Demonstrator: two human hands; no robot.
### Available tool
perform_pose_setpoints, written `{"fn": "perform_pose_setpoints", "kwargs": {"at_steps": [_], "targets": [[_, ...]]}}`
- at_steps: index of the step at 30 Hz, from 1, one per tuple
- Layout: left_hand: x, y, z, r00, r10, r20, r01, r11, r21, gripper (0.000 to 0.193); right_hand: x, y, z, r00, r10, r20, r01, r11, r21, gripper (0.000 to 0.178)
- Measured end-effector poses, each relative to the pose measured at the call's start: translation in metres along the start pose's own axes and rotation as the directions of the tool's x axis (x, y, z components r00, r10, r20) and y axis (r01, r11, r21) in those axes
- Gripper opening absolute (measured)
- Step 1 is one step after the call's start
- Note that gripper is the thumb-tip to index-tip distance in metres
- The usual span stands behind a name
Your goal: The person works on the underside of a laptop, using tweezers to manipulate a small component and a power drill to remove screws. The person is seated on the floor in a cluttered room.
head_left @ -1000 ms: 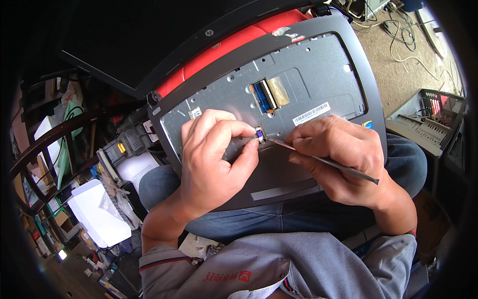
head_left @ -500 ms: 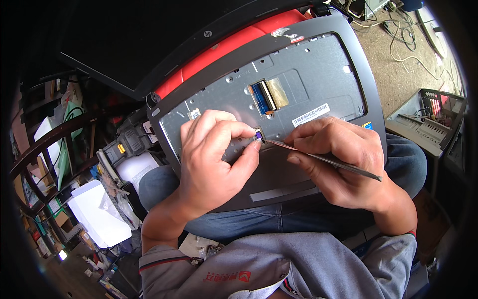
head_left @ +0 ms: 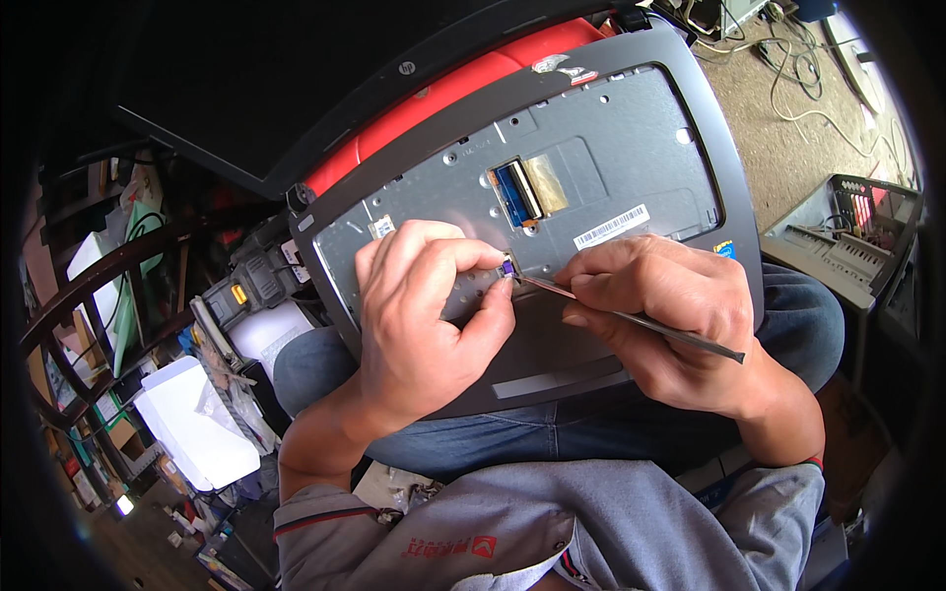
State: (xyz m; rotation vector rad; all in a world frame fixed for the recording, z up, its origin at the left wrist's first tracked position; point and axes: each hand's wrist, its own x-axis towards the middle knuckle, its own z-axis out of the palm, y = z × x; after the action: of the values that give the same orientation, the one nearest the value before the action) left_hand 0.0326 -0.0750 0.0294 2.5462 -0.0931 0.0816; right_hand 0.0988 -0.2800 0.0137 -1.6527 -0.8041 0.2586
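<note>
Nearest us, below a grey shirt (head_left: 631,512), blue jeans (head_left: 463,448) bear the laptop base (head_left: 705,202), set at a slant across the lap. Its dark grey frame surrounds a bare, dull-silver metal plate (head_left: 641,148) dotted with screw holes, and a pale strip (head_left: 562,384) runs along the near edge. Our right hand (head_left: 665,320) is closed around a slim metal tool (head_left: 680,337), its tip near a small purple piece (head_left: 508,267) at the plate's near edge. Our left hand (head_left: 419,325) is curled, thumb and forefinger almost meeting at that piece; it is so small that we cannot tell whether they pinch it or merely press beside it. Farther up the plate we see a blue connector (head_left: 512,195) in a cutout, yellowish tape (head_left: 548,184) beside it. Beyond lie a red surface (head_left: 473,84) and the dark screen (head_left: 305,108).
</note>
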Motion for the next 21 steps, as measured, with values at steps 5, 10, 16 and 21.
{"fn": "perform_pose_setpoints", "kwargs": {"at_steps": [5,10,16,21], "targets": [[-0.0002,-0.0005,-0.0001,1.0,0.023,-0.005,-0.023,1.0,0.018,0.023,0.0013,-0.0017,0.0004,1.0,0.016,-0.009,-0.016,1.0,-0.001,0.021],[-0.002,-0.0016,0.0012,0.999,0.044,-0.023,-0.043,0.999,0.013,0.022,0.0011,-0.001,-0.0003,1.0,0.015,0.0,-0.015,1.0,-0.002,0.021],[-0.0002,-0.0027,0.0053,0.993,0.093,-0.068,-0.088,0.993,0.078,0.018,0.001,-0.0011,-0.0007,1.0,0.014,0.008,-0.014,1.0,-0.025,0.021],[0.0012,-0.003,-0.0012,0.992,0.128,0.014,-0.129,0.985,0.117,0.018,0.0013,-0.0014,0.0,1.0,0.017,0.006,-0.017,0.999,-0.029,0.021]]}}
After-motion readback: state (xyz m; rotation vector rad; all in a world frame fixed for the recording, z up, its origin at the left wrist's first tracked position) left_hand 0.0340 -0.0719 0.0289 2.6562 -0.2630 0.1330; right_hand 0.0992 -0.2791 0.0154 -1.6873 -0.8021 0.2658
